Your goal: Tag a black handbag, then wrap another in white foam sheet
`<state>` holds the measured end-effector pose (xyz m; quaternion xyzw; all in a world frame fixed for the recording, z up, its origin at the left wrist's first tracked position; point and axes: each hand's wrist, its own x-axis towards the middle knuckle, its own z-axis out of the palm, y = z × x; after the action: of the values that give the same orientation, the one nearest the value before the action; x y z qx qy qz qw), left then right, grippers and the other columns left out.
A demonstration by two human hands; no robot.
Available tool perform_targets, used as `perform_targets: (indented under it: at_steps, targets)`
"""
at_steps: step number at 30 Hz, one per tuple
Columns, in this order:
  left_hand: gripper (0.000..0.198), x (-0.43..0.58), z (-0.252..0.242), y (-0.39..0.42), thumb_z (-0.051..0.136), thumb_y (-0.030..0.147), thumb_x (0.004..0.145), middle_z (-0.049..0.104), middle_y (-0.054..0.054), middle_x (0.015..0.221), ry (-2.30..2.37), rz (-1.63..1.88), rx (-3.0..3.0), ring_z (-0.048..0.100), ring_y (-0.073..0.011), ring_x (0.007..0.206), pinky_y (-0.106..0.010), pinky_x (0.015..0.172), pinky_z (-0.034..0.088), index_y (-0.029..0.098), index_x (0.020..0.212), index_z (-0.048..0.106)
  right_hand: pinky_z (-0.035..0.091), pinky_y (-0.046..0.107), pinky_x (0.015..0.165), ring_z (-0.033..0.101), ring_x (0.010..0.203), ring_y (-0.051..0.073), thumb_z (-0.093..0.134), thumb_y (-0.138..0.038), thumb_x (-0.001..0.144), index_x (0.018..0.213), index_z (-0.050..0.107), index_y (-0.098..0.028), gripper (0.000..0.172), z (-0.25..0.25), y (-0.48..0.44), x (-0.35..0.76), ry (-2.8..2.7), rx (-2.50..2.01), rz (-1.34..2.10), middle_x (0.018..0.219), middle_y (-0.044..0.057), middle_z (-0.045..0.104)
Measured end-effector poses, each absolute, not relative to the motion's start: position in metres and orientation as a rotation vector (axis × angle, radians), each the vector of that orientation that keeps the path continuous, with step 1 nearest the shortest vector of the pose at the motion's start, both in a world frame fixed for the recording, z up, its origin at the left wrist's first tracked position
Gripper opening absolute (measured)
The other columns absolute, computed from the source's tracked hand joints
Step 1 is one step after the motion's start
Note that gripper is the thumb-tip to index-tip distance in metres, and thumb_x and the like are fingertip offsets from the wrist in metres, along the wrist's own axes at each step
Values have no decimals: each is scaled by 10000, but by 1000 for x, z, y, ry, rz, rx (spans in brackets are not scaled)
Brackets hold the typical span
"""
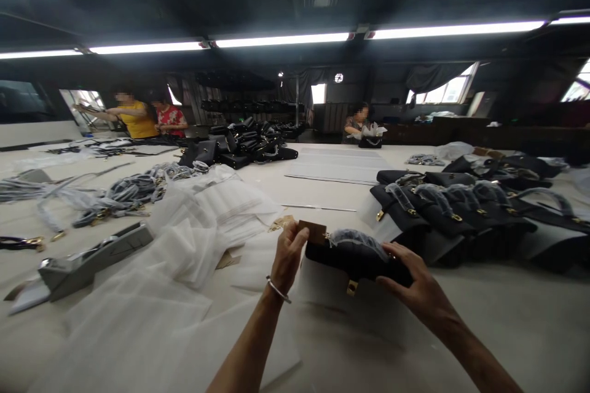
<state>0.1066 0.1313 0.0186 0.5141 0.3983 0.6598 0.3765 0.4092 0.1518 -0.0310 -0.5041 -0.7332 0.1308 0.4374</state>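
Note:
A black handbag [354, 261] with a plastic-wrapped top handle [357, 237] and a gold clasp [352, 287] stands before me on the table. My left hand [289, 252] pinches a brown card [313, 231] at the bag's left end, close to the handle's gold fitting. At the other end, my right hand [412, 276] grips the bag, thumb in front and fingers over the top. White foam sheets [193, 258] lie in a loose pile to the left of my hands.
Finished-looking black bags [442, 215] with wrapped handles stand in a row at right. More black bags [239, 144] are heaped at the back. Left are wrapped straps [133, 190] and a grey tape dispenser [96, 258]. Several people work beyond the table, one in a yellow top [138, 120].

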Motion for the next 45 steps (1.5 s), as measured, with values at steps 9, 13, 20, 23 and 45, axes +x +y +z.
perform_targets:
  at_steps: [9, 13, 20, 23, 45]
  targets:
    - [266, 147, 0, 66, 424, 63, 878, 659, -113, 1157, 1018, 1194, 2626, 586, -238, 1142, -418, 1014, 451, 180, 1079, 552, 407, 487, 1025, 530, 1139, 309, 664, -456, 787, 1208, 603, -259, 469, -35, 151, 375, -1893, -1177, 8, 1188, 81, 640]
    - [160, 133, -14, 71, 469, 97, 860, 683, -84, 888, 1310, 1064, 2529, 660, -224, 809, -350, 726, 555, 189, 963, 549, 398, 513, 1029, 526, 1150, 331, 732, -494, 703, 1253, 578, -257, 618, -33, 150, 379, -1853, -1229, 194, 1207, 100, 628]
    - [287, 109, -44, 66, 528, 125, 879, 620, -104, 1241, 1450, 1432, 2506, 583, -240, 1165, -401, 963, 517, 217, 1151, 532, 500, 439, 924, 558, 1169, 323, 826, -361, 552, 1385, 421, -226, 936, -47, 144, 404, -1536, -1184, 1132, 1339, 145, 552]
    - [280, 114, -63, 61, 491, 137, 911, 653, -92, 1132, 1534, 1701, 2321, 634, -208, 1064, -346, 896, 551, 226, 1171, 546, 526, 397, 812, 627, 918, 266, 813, -309, 571, 1241, 518, -211, 739, -60, 138, 386, -1517, -1230, 1007, 1011, 39, 685]
    - [154, 106, -100, 83, 463, 156, 949, 677, -19, 831, 1279, 1641, 2390, 690, -133, 768, -182, 723, 556, 229, 1019, 579, 436, 518, 979, 537, 1109, 355, 789, -514, 571, 1119, 522, -141, 715, -74, 208, 411, -1176, -1465, 177, 1104, 149, 583]
